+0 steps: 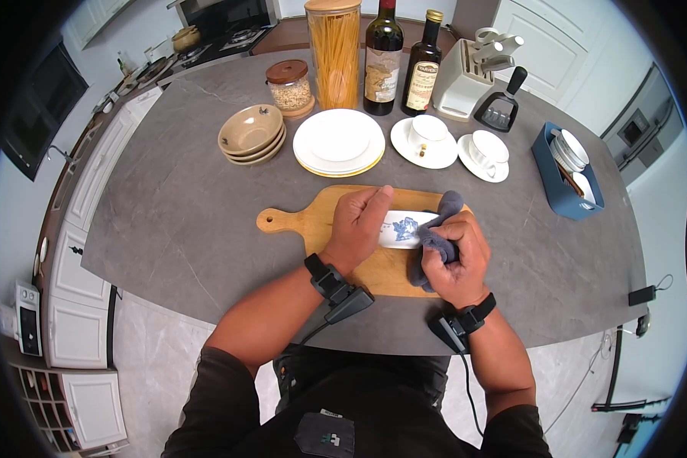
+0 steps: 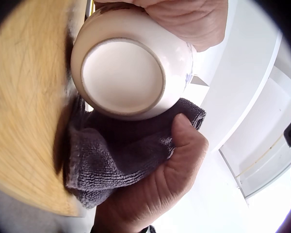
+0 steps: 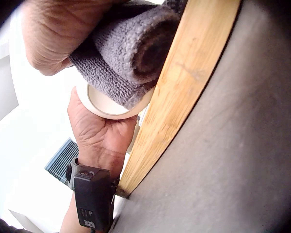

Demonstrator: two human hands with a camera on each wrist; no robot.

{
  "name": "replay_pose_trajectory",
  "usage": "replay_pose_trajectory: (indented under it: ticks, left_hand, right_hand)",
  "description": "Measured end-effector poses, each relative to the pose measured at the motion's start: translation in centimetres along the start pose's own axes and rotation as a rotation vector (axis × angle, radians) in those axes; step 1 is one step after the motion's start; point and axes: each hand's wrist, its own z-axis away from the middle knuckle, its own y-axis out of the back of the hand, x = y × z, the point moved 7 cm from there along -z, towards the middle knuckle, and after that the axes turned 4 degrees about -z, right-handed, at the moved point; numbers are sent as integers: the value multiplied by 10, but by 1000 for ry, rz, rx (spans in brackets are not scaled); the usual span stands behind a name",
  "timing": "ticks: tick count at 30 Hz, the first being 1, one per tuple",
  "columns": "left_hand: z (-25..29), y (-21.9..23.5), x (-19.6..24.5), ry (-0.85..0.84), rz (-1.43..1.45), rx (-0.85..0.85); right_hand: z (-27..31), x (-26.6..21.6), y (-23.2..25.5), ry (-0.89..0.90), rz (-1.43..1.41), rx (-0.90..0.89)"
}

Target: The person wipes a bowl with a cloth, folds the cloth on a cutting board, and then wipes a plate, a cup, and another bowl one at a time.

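Note:
A white bowl (image 1: 402, 229) with a blue pattern is tipped on its side above the wooden cutting board (image 1: 333, 204). My left hand (image 1: 357, 227) grips it by its left side, thumb uppermost. In the left wrist view the round foot of the bowl (image 2: 123, 77) faces the camera. A dark grey towel (image 1: 437, 243) is bunched in my right hand (image 1: 461, 256), its fingers curled round the folds. The towel (image 2: 121, 150) lies right against the bowl's wall in the left wrist view. In the right wrist view it covers part of the bowl's foot (image 3: 106, 104).
Stacked brown bowls (image 1: 252, 133), white plates (image 1: 338, 141) and two white cups (image 1: 429, 131) on saucers stand behind the board. Farther back are a pasta jar (image 1: 334, 57), bottles (image 1: 383, 69) and a knife block (image 1: 463, 80). A blue bin (image 1: 566, 183) with dishes sits right.

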Motion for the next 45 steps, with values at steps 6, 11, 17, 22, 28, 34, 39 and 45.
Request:
replay_pose_trajectory:
  ticks: [6,11,17,22,28,34,39,45]
  left_hand:
    - [-1,0,1,1,8,8]
    - [-1,2,-1,23,18,17]
    - [-3,3,-5,31,54,40]
    - [-5,4,-7,59,100,62]
    - [-6,6,-12,96,149,74]
    - [-6,5,-16,138,208,80]
    - [-7,7,-19,139,221,79]
    - [-7,9,-28,175,290,33]
  right_hand:
    - [1,1,0,-16,-7,0]
    - [1,3,0,-28,-8,4]
    - [1,5,0,-60,-17,5]
    - [2,7,0,-83,-25,8]
    - [2,9,0,-97,-34,11]
    - [4,12,-1,-119,-41,12]
    - [3,11,0,-127,-41,13]
    - [4,12,-1,-133,-42,13]
